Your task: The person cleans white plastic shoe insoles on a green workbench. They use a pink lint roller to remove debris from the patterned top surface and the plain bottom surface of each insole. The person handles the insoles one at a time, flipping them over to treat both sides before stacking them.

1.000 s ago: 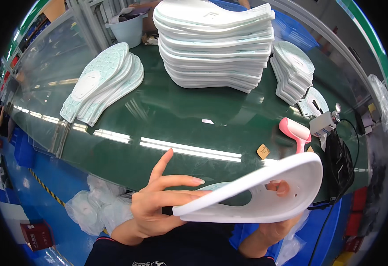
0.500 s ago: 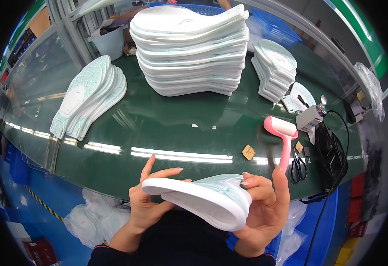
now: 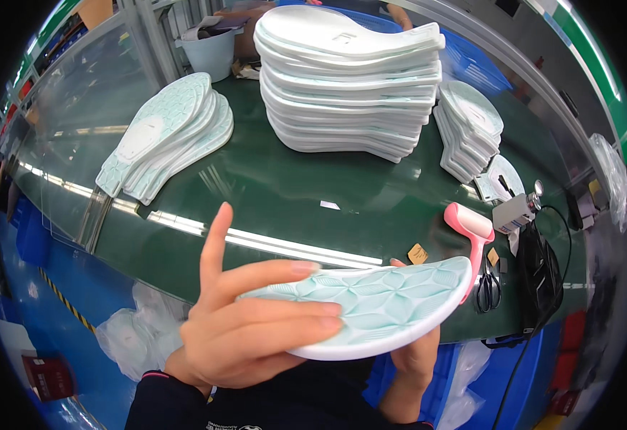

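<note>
A white shoe sole with a mint-green petal pattern is held tilted close to my body, its patterned face toward me. My left hand grips its left end, with several fingers laid over the pattern and the index finger pointing up. The left thumb is hidden behind the sole. My right hand holds the far side of the sole from below and behind; most of its fingers are out of sight, with one fingertip showing over the upper edge.
A tall stack of soles stands at the back, with smaller piles at left and right. On the green table lie a pink-handled roller, scissors, a metal-topped bottle and a black bag.
The sole has turned so its patterned face shows instead of its rim and hollow side. My left hand has moved over the pattern; my right hand has gone mostly behind the sole.
</note>
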`<state>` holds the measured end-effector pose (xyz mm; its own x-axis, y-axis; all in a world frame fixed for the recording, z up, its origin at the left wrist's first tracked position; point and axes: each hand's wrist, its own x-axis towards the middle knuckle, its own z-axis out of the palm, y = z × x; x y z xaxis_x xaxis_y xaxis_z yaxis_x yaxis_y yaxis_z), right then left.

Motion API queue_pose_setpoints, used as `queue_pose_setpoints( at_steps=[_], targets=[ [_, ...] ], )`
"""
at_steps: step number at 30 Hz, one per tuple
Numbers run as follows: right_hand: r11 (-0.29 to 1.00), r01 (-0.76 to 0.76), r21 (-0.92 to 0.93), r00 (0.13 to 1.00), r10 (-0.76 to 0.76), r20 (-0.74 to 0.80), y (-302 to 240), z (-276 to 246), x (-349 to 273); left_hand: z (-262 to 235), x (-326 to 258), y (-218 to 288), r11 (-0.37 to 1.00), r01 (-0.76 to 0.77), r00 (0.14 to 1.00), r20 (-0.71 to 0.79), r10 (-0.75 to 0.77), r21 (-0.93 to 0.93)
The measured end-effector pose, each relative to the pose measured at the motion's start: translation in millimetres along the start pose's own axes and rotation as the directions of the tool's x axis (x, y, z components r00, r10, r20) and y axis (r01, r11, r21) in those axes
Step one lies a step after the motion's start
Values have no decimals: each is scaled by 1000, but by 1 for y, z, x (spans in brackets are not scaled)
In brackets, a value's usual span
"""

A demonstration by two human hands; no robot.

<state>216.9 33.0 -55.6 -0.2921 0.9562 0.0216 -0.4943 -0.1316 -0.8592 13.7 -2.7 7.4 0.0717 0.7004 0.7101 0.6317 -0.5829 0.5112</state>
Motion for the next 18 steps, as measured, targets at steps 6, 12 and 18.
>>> queue_pose_setpoints(
  at_steps=[6, 12, 18],
  targets=[
    [993, -13, 119, 999, 8, 41, 10, 3, -2, -5, 6, 12, 990, -89, 994, 70, 82, 111],
    [977, -120, 175, 969, 77, 233, 11, 2, 3, -6, 6, 12, 998, -20, 995, 102, 13, 67],
    [811, -380, 444, 914, 254, 317, 10, 13, 13, 13, 7, 1, 918, 333, 942, 31, -335, -217]
  ],
)
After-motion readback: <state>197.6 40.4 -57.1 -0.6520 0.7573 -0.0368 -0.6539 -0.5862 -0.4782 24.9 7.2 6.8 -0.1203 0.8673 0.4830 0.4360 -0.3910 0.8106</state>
